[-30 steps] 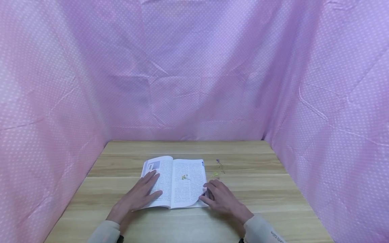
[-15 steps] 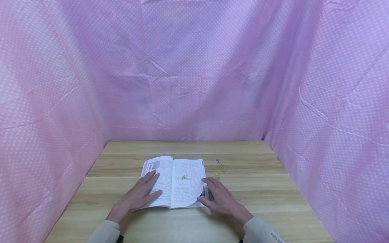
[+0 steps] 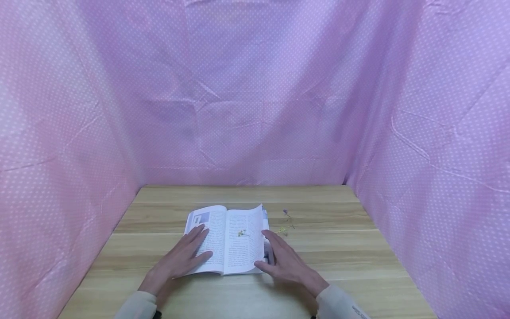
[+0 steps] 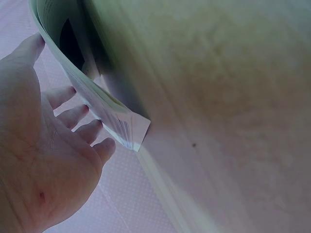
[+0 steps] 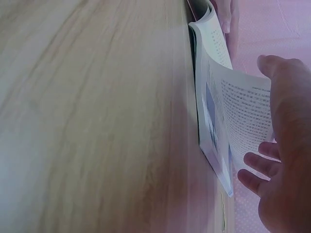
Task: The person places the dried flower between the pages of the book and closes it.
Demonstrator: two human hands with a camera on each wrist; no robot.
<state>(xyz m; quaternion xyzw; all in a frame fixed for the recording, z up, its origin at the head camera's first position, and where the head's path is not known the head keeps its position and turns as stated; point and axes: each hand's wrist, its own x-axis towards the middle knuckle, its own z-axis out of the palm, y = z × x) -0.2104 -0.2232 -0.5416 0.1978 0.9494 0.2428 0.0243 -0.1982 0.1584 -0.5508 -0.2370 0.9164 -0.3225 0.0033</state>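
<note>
An open book [image 3: 217,243] lies on the wooden table, with printed text on both sides. A small pressed yellow flower [image 3: 241,233] sits on its right-hand page. My left hand [image 3: 181,254] rests on the left page with the fingers spread. At the right edge, my right hand [image 3: 288,259] has its thumb and fingertips along a raised page [image 5: 245,107]. That page curves up toward the spine, and a printed page with a blue picture [image 5: 211,109] shows beneath it. The fingers of this hand are loosely extended beside the lifted sheet.
Right of the book lie a purple flower [image 3: 285,212] on a thin stem and a yellow-green sprig [image 3: 283,231]. The wooden table [image 3: 318,208] is enclosed by pink dotted cloth [image 3: 255,88] at the back and both sides.
My right hand has moved slightly left, its fingers have straightened, and the right page's edge has risen and curled leftward, including its far corner. My left hand stays in place.
</note>
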